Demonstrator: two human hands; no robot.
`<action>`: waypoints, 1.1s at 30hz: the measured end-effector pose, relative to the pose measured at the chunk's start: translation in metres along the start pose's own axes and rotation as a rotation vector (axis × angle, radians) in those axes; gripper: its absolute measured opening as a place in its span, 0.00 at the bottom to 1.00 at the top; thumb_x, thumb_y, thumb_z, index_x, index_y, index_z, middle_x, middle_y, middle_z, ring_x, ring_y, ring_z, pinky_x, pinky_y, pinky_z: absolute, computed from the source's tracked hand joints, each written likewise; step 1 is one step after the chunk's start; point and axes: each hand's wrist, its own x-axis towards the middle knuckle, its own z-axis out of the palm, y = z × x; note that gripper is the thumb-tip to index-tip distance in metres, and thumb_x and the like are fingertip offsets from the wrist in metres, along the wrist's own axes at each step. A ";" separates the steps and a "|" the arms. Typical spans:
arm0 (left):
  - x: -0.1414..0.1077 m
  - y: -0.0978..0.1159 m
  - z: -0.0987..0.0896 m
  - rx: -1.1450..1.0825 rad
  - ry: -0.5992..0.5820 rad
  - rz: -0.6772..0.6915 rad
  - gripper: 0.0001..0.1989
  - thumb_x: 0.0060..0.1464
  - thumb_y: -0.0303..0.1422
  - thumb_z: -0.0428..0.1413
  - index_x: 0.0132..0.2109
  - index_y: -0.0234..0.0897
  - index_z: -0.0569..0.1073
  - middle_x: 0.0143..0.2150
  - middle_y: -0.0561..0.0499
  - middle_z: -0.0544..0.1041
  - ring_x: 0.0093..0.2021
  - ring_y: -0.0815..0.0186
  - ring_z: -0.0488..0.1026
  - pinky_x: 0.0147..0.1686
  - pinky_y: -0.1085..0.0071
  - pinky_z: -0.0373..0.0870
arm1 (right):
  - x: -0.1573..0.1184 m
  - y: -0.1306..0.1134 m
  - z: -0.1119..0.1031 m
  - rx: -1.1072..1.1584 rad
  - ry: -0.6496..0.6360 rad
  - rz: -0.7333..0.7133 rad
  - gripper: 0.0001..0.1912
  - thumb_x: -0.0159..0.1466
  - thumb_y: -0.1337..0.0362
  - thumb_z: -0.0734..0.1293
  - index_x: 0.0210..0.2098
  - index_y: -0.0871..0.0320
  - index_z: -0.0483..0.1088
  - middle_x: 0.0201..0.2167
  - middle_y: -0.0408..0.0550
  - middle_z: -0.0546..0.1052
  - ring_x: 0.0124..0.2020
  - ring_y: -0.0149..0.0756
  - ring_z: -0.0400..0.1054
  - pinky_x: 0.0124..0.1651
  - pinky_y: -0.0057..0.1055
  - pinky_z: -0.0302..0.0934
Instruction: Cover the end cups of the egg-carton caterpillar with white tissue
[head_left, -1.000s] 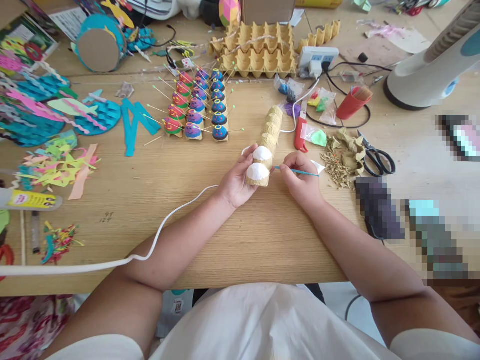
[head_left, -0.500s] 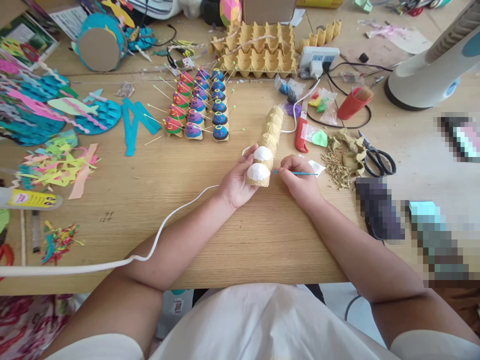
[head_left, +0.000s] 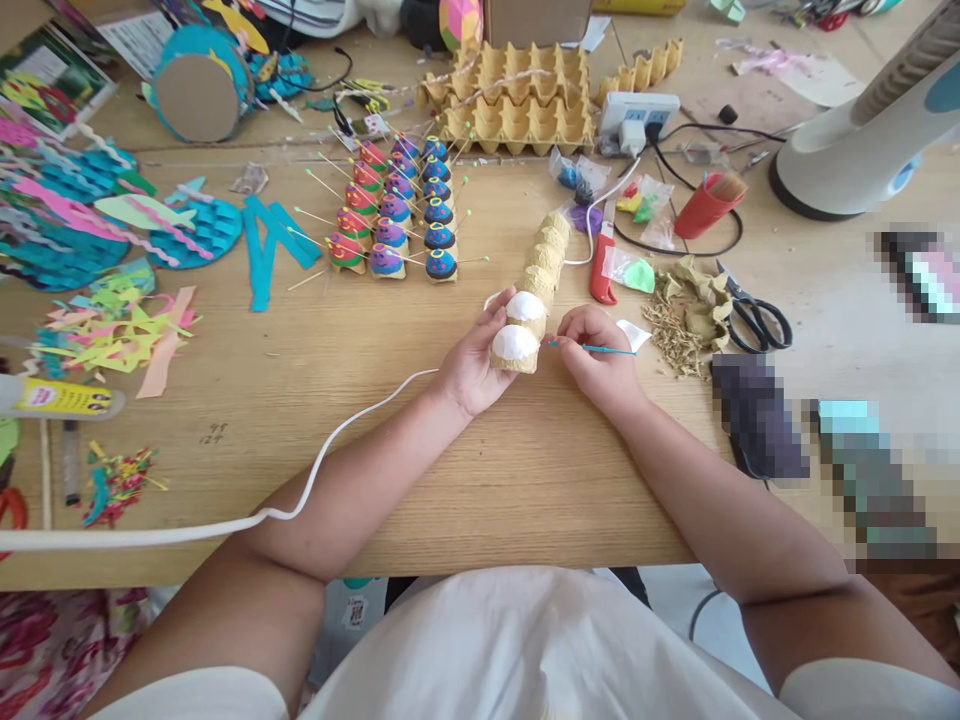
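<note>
My left hand [head_left: 474, 362] is closed around the near end of an egg-carton strip [head_left: 545, 262], a row of tan cardboard cups pointing away from me. The two nearest cups carry smooth white caps [head_left: 515, 342]; the farther cups are bare. My right hand [head_left: 600, 352] pinches a thin blue stick tool [head_left: 613, 350], its tip just to the right of the nearest white cap, seemingly apart from it. Beside that hand lies a small white scrap [head_left: 634, 335]. Beyond, three painted egg-carton strips [head_left: 393, 208] in red, purple and blue stand with pins stuck in them.
Egg trays [head_left: 517, 98] lie at the back by a power strip [head_left: 639, 112]. To the right are a red-handled cutter [head_left: 602, 270], scissors [head_left: 759, 318], carton scraps [head_left: 686, 300] and a red cup [head_left: 709, 205]. A white cable [head_left: 330, 440] crosses over my left arm. Paper crafts [head_left: 120, 330] fill the left.
The near end of the strip has shifted very slightly left in my left hand. My right hand with the blue stick tool has moved a touch to the right and down.
</note>
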 end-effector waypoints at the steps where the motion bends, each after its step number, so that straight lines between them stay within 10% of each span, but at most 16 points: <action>1: 0.000 0.000 0.001 -0.004 0.000 0.003 0.23 0.73 0.28 0.52 0.69 0.53 0.74 0.54 0.57 0.84 0.46 0.72 0.84 0.60 0.67 0.80 | 0.000 0.001 0.000 -0.008 -0.007 0.014 0.12 0.58 0.68 0.69 0.24 0.52 0.62 0.29 0.43 0.71 0.33 0.37 0.64 0.40 0.38 0.59; 33: 0.001 -0.001 -0.001 0.036 -0.022 -0.002 0.21 0.72 0.27 0.53 0.65 0.53 0.77 0.49 0.58 0.85 0.45 0.71 0.84 0.54 0.70 0.82 | -0.002 0.001 0.002 -0.052 -0.038 0.029 0.13 0.59 0.69 0.70 0.24 0.52 0.61 0.29 0.42 0.67 0.33 0.36 0.61 0.41 0.39 0.59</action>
